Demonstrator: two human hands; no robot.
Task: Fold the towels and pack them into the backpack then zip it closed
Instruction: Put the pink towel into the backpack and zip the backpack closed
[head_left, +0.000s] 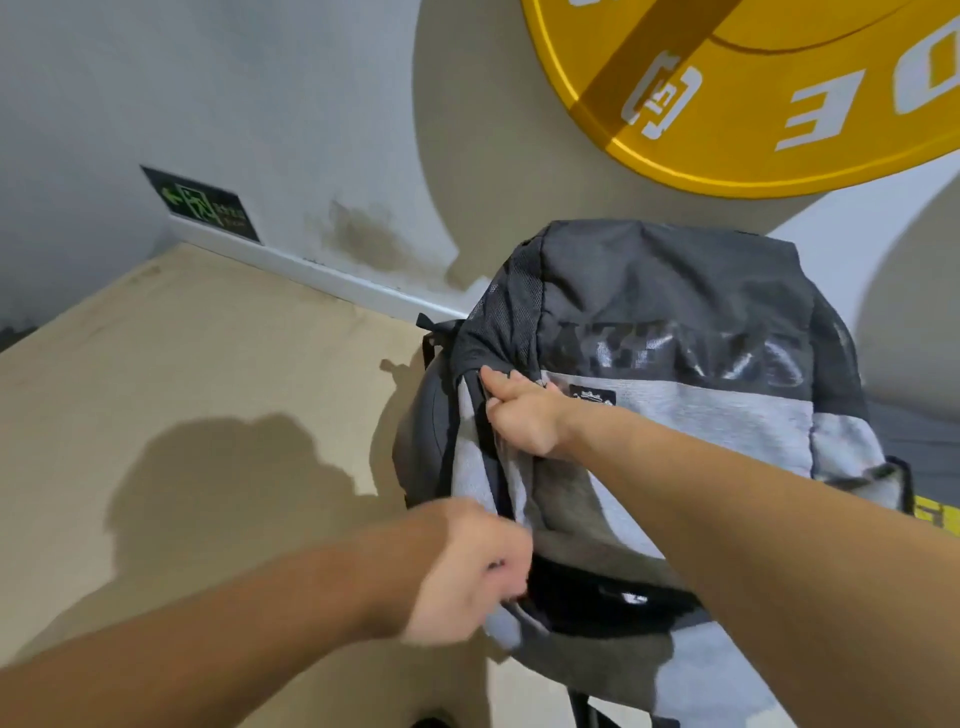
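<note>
A grey and black backpack (691, 395) lies on a tan wooden platform (218, 374), its top toward me. Along its left side runs the dark zipper line. My right hand (524, 410) pinches the bag's fabric beside the zipper, about halfway along that side. My left hand (467, 566), blurred, is curled into a fist at the near corner of the bag and seems to grip something small there; the zipper pull itself is hidden. A dark gap shows at the near end of the bag. No towel is visible.
A big yellow weight plate (779, 93) leans on the wall behind the backpack. A dark exit sign (202, 205) sits low on the grey wall at the left, above a white skirting board. Another yellow-lettered item shows at the right edge.
</note>
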